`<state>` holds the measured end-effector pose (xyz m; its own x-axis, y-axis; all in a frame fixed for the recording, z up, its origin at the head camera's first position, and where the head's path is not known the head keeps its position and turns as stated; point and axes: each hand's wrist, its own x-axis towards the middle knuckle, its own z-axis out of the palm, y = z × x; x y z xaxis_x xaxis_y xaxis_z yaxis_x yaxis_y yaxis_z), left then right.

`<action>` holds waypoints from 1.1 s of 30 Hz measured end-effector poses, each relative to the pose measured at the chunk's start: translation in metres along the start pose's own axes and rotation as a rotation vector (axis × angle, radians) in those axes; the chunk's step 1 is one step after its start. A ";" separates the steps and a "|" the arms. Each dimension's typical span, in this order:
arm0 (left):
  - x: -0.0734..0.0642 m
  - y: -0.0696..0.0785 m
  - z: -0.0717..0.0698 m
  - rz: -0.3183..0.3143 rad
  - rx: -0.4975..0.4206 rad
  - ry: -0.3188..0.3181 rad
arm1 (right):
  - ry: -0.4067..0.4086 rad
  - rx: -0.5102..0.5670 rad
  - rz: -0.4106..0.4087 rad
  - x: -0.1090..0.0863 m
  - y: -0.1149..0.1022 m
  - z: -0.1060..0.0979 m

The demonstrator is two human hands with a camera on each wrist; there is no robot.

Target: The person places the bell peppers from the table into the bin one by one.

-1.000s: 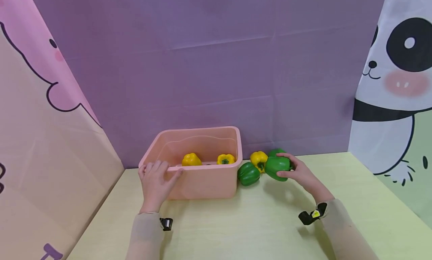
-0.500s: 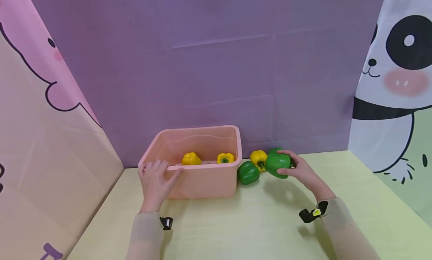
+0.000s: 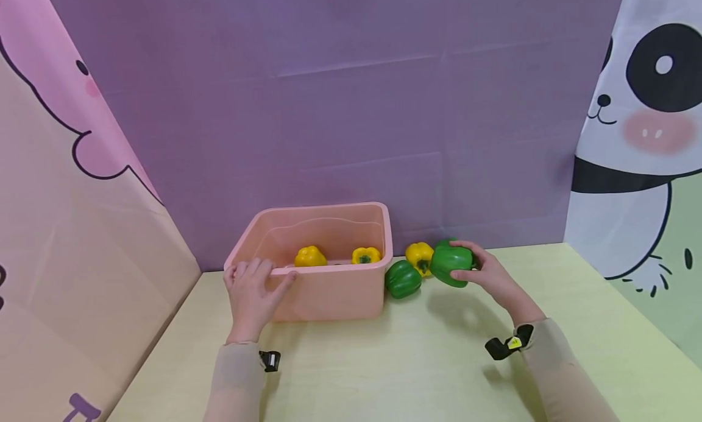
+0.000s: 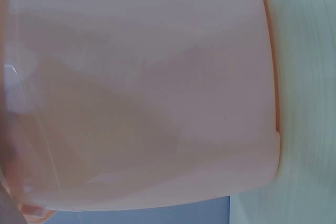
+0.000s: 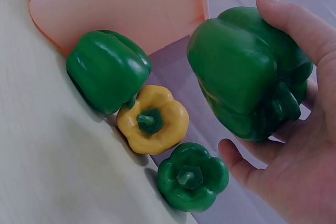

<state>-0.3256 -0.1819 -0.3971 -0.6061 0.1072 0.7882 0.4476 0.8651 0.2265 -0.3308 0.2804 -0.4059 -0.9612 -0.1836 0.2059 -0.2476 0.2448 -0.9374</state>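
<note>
From the head view I see my right hand (image 3: 488,277) holding a green pepper (image 3: 451,264) off the pale table (image 3: 417,361), just right of the pink tub (image 3: 320,300). The right wrist view gives me what the head view hides: the thumb lies over the top of the held pepper (image 5: 247,72) and the fingers (image 5: 239,163) curl up under it, with its stem end turned toward the palm. That same view shows three more peppers on the table below the hand: a second green pepper (image 5: 107,77) lying on its side against the tub wall, a yellow pepper (image 5: 152,119) touching it with its stem up, and a third green pepper (image 5: 192,176) just beside the yellow one. From the head view that third one is almost wholly hidden behind the held pepper. My left hand (image 3: 249,294) rests on the tub's near left corner, fingers spread over the rim and thumb along the front edge. The left wrist view shows only the tub's outer wall (image 4: 142,93), close and blurred, and no fingers. Only the head view looks inside the tub, where two yellow peppers (image 3: 310,257) sit on the bottom.
</note>
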 end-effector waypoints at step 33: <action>0.001 -0.001 0.001 0.011 -0.004 0.013 | -0.008 0.008 0.012 -0.002 -0.008 -0.002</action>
<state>-0.3274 -0.1820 -0.3978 -0.5925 0.1101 0.7980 0.4564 0.8621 0.2200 -0.3276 0.2809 -0.3984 -0.9630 -0.1888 0.1924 -0.2352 0.2396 -0.9420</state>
